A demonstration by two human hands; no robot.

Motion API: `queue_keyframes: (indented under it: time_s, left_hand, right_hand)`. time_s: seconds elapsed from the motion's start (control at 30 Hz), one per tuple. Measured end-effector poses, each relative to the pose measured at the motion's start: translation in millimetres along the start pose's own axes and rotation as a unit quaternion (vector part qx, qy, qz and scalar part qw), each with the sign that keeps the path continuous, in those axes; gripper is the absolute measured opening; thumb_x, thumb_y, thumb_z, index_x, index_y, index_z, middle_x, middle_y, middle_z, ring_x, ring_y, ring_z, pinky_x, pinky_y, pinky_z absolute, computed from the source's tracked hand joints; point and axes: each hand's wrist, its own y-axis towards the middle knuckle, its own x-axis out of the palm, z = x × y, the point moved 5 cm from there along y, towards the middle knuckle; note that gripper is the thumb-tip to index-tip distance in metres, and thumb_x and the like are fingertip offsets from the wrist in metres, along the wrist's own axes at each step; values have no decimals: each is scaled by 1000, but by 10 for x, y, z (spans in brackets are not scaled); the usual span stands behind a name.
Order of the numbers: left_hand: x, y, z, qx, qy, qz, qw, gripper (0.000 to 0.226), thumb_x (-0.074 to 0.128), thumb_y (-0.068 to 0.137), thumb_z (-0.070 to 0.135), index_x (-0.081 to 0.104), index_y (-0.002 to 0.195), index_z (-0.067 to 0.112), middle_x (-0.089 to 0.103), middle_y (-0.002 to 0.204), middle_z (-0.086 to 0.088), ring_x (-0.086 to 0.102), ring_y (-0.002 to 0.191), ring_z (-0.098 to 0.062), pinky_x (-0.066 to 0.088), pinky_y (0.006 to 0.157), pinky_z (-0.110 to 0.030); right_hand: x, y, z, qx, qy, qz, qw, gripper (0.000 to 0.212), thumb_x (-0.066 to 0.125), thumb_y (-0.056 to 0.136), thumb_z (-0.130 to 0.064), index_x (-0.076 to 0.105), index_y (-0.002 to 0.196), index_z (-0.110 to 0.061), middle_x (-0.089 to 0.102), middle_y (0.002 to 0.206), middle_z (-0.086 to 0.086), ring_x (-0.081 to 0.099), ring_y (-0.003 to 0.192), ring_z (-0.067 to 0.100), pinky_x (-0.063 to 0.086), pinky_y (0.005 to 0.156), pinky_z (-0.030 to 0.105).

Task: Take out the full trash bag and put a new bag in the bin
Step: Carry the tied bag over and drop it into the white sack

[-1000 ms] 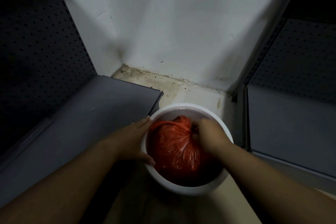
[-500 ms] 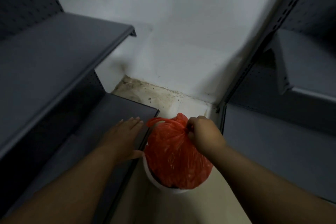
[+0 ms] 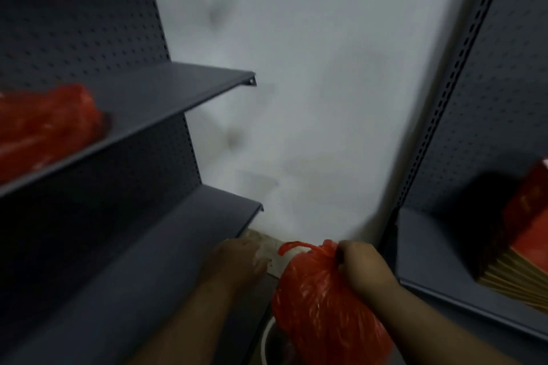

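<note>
The full red trash bag [image 3: 323, 305] hangs above the white bin [image 3: 264, 341], whose rim shows only at the bottom edge, mostly hidden behind the bag. My right hand [image 3: 363, 268] grips the bag's knotted top, and a red loop sticks out to the left of the knot. My left hand [image 3: 237, 261] hovers with relaxed fingers over the end of the lower left shelf, apart from the bag and bin. A red plastic bundle [image 3: 44, 127], possibly bags, lies on the upper left shelf.
Dark grey metal shelves [image 3: 184, 89] with pegboard backs stand on the left and right. A white wall fills the middle. Red packets and stacked flat tan items [image 3: 525, 234] sit on the right shelf. A strip of dirty floor shows between the hands.
My right hand has lifted the red bag up out of the bin. My left hand has left the bin's rim. The view has tilted upward, showing higher shelves.
</note>
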Motion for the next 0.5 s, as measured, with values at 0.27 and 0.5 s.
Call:
queue_keyframes:
  time_s: [0.27,0.5]
  left_hand:
    - [-1051,-538,64,38,-62,127,989,36,34,93,38,62,99,18,65,104,-4,57,86,-20,48,77,-32]
    - [-1419,-952,142,165,-18,159,973,37,35,93,36,64,102,15,65,104,-4,59,90,-22,45,76,-32]
  right_hand:
    - [-525,-704,-457,67,-8,53,996,34,45,85,1,35,59,-18,45,74,6,45,77,24,31,68,28]
    - [-638,-1426,-700,132,13,129,983,21,48,86,-1,64,99,-6,65,112,17,61,105,32,47,77,33]
